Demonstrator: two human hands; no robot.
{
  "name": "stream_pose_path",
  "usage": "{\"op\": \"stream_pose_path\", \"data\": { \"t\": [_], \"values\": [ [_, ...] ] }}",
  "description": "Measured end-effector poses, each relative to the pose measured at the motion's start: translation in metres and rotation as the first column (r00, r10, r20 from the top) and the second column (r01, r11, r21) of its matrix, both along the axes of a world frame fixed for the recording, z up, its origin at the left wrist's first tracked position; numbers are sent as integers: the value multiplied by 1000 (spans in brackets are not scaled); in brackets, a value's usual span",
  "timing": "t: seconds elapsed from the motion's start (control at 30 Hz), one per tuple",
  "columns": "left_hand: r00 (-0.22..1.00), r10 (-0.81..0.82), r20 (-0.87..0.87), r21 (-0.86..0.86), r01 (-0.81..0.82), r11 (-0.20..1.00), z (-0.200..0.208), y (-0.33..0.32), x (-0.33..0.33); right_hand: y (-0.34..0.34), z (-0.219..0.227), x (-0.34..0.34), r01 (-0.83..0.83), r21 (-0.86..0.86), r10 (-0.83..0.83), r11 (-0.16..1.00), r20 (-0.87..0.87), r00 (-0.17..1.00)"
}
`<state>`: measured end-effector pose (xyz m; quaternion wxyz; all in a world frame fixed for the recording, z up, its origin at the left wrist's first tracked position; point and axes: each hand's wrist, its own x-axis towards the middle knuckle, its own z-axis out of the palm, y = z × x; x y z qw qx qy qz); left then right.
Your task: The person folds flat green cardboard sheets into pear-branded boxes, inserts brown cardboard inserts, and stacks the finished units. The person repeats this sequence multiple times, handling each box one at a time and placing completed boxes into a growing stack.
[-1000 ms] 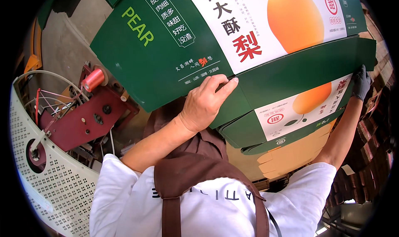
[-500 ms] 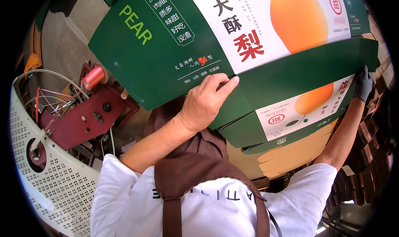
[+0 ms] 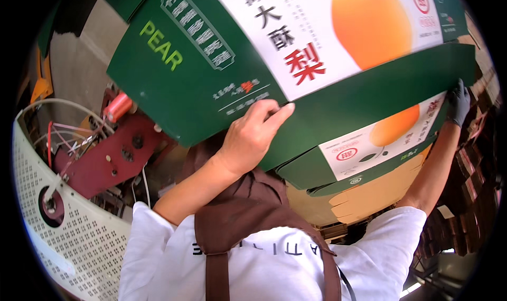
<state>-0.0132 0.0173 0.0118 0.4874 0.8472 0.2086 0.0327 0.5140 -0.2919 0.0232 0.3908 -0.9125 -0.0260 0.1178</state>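
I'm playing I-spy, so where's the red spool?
In the head view, the red spool is at the left, just above the dark red metal panel and beside the left edge of the printed green carton.

- Head view: fisheye lens, left unit of a side-by-side pair, worn on the person's head; upright, unmirrored.
- Direction: steeply downward past the wearer's chest, with brown apron and white shirt across the lower centre.
- Range: close; left hand near mid-frame, gloved right hand toward the right rim, printed green cardboard cut by the top edge.
- Field: very wide; perforated pale panel curving through the lower left, grey floor at upper left.
- Border: rounded, with black corners.
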Motion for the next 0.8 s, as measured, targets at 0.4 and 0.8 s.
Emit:
{"op": "stream_pose_path", "data": {
  "t": [0.4, 0.8],
  "values": [
    [1000, -19, 11, -16, 20, 1000, 3, -2, 11, 30, -15, -37, 205, 152, -217, 967, 71, 974],
    [999, -38, -2, -27, 38, 999, 1, 0, 10, 10, -43, -28, 202, 217, -224, 955, 82, 971]
  ]
}}
